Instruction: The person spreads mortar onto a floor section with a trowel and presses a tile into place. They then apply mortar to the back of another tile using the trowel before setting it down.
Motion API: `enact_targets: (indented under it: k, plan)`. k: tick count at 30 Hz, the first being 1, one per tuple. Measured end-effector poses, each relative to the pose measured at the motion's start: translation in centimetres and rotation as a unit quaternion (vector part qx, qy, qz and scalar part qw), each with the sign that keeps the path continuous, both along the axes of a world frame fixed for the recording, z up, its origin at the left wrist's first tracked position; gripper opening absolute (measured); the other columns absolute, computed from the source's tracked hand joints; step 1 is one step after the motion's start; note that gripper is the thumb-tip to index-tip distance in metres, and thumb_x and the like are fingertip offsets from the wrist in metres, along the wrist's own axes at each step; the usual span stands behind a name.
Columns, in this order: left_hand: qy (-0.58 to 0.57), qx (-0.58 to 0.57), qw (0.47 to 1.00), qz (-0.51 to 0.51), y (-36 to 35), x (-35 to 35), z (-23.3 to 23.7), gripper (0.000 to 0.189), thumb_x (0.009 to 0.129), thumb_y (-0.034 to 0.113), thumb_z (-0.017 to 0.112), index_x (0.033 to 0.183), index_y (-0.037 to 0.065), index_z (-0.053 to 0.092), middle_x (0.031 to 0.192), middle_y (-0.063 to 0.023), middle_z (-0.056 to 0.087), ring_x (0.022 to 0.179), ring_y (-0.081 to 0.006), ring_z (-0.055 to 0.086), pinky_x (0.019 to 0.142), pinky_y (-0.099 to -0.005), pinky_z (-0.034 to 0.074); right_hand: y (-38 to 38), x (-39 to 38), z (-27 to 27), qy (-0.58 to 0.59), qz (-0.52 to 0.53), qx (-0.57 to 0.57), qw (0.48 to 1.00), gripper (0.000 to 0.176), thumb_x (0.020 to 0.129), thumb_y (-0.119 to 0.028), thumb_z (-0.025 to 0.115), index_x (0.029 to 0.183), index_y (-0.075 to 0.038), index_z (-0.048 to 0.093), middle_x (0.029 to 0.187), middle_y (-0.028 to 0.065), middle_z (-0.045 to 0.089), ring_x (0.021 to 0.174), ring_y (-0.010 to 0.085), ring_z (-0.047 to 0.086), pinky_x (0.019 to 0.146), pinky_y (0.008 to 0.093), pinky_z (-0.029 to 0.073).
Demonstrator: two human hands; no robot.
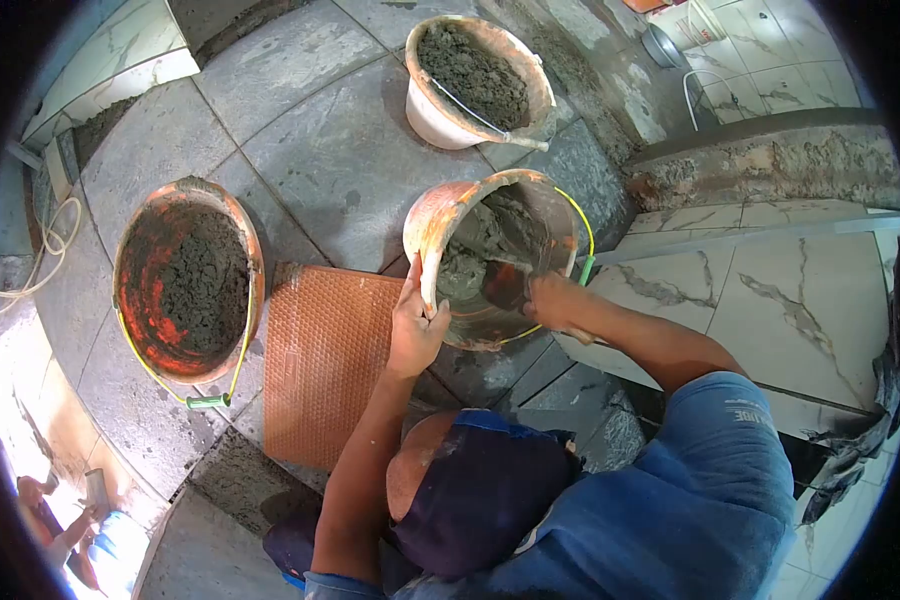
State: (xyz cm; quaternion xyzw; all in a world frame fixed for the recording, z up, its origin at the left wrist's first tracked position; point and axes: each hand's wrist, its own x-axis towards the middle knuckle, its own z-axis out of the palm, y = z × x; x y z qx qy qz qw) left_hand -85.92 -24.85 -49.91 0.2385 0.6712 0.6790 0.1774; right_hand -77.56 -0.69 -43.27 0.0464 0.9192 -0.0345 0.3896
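An orange-stained bucket (425, 225) with wet grey mortar (485, 235) inside leans with its mouth toward me. My left hand (417, 325) grips its near left rim, thumb over the edge. My right hand (555, 300) reaches into the bucket's mouth on the right, fingers closed around the handle of what looks like a trowel (505, 284). The blade is partly against the mortar, and the handle is hidden by my fingers. A yellow wire handle with a green grip (586, 269) hangs on the bucket's right side.
A second bucket (130, 260) with mortar stands left, a third, pale bucket (435, 115) at the back. A reddish tile (330, 365) with a patterned face lies by my left arm. White marbled tiles (790, 300) are at right. Another person's hands (70, 530) show at lower left.
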Motion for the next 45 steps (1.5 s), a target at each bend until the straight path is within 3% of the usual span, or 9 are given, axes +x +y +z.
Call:
enact_targets:
  k: [9, 15, 17, 24, 29, 35, 41, 42, 45]
  plan:
    - [-0.012, 0.005, 1.0, -0.008, 0.4, 0.6, 0.2, 0.049, 0.078, -0.004, 0.058, 0.126, -0.01, 0.048, 0.146, -0.0295, 0.029, 0.135, -0.0381, 0.033, 0.108, -0.0376, 0.032, 1.4, -0.2, 6.6, -0.009, -0.095, 0.125, 0.988, 0.028, 0.085, -0.026, 0.052, 0.09, -0.004, 0.067, 0.079, 0.0213, 0.064, 0.083, 0.0373, 0.065, 0.079, 0.0503, 0.05]
    - [0.014, 0.005, 1.0, -0.015, 0.5, 0.9, -0.1, 0.047, 0.078, -0.003, 0.061, 0.123, -0.011, 0.05, 0.146, -0.03, 0.027, 0.134, -0.0388, 0.034, 0.107, -0.0384, 0.032, -1.2, 3.4, -1.2, -0.059, 0.152, -0.031, 0.986, 0.031, 0.086, -0.029, 0.052, 0.087, -0.001, 0.067, 0.083, 0.0246, 0.065, 0.079, 0.0394, 0.064, 0.072, 0.0527, 0.049]
    - [0.026, -0.007, 1.0, -0.015, 0.5, 0.7, -0.4, 0.048, 0.078, -0.002, 0.062, 0.123, -0.01, 0.05, 0.147, -0.03, 0.026, 0.134, -0.039, 0.034, 0.107, -0.0385, 0.033, -3.4, 3.8, -1.8, 0.027, -0.154, -0.104, 0.982, 0.036, 0.086, -0.03, 0.051, 0.083, 0.004, 0.065, 0.083, 0.0278, 0.063, 0.079, 0.0434, 0.062, 0.072, 0.051, 0.049]
    - [-0.011, -0.013, 0.999, -0.031, 0.8, 0.6, 0.8, 0.054, 0.078, 0.004, 0.069, 0.127, -0.007, 0.049, 0.148, -0.029, 0.022, 0.135, -0.0396, 0.031, 0.108, -0.0396, 0.032, -7.1, 1.3, 1.5, 0.009, -0.295, -0.171, 0.94, 0.042, 0.084, -0.031, 0.053, 0.075, 0.008, 0.061, 0.077, 0.0272, 0.063, 0.072, 0.0389, 0.063, 0.065, 0.0456, 0.049]
    - [-0.012, -0.015, 0.999, -0.036, 1.0, 0.1, 0.5, 0.055, 0.077, 0.01, 0.073, 0.125, -0.005, 0.052, 0.149, -0.0286, 0.02, 0.136, -0.0392, 0.029, 0.108, -0.0405, 0.031, -7.7, 1.9, 1.7, -0.02, -0.541, -0.38, 0.75, 0.03, 0.09, -0.029, 0.052, 0.078, -0.002, 0.056, 0.068, 0.0057, 0.055, 0.055, 0.0133, 0.054, 0.049, 0.0291, 0.044]
    - [-0.034, 0.009, 0.999, -0.032, 1.5, -0.4, -0.1, 0.054, 0.078, 0.01, 0.073, 0.125, -0.006, 0.051, 0.146, -0.0227, 0.029, 0.134, -0.0326, 0.034, 0.107, -0.0372, 0.03, -5.6, 6.1, -1.1, -0.022, -0.623, -0.563, 0.543, 0.026, 0.093, -0.026, 0.049, 0.08, -0.004, 0.052, 0.066, 0.0037, 0.048, 0.048, 0.0121, 0.045, 0.044, 0.0267, 0.038]
    - [-0.092, -0.029, 0.995, -0.015, 1.7, -0.1, -0.5, 0.02, 0.075, 0.01, 0.075, 0.084, -0.003, 0.061, 0.14, -0.0254, 0.036, 0.129, -0.0348, 0.041, 0.103, -0.0397, 0.036, -2.0, 8.7, 1.1, -0.012, -0.618, -0.497, 0.609, 0.019, 0.092, -0.02, 0.055, 0.081, -0.004, 0.052, 0.068, 0.0045, 0.051, 0.052, 0.0134, 0.05, 0.048, 0.0275, 0.042]
    - [-0.085, -0.023, 0.996, -0.03, 1.8, 0.1, -0.8, 0.04, 0.079, 0.013, 0.071, 0.114, -0.003, 0.06, 0.134, -0.0179, 0.045, 0.122, -0.0296, 0.043, 0.103, -0.0362, 0.034, -1.7, 9.0, 1.1, -0.014, -0.619, -0.493, 0.611, 0.019, 0.092, -0.02, 0.055, 0.081, -0.004, 0.052, 0.068, 0.0045, 0.051, 0.052, 0.0134, 0.05, 0.048, 0.0275, 0.042]
    - [-0.142, -0.024, 0.989, -0.04, 2.3, 0.8, -1.3, 0.038, 0.08, 0.013, 0.071, 0.112, -0.004, 0.06, 0.127, -0.016, 0.049, 0.119, -0.0274, 0.045, 0.1, -0.0357, 0.036, -1.0, 9.9, 0.9, -0.016, -0.638, -0.481, 0.601, 0.018, 0.091, -0.017, 0.057, 0.08, -0.004, 0.053, 0.066, 0.0047, 0.052, 0.052, 0.0131, 0.051, 0.047, 0.0274, 0.042]
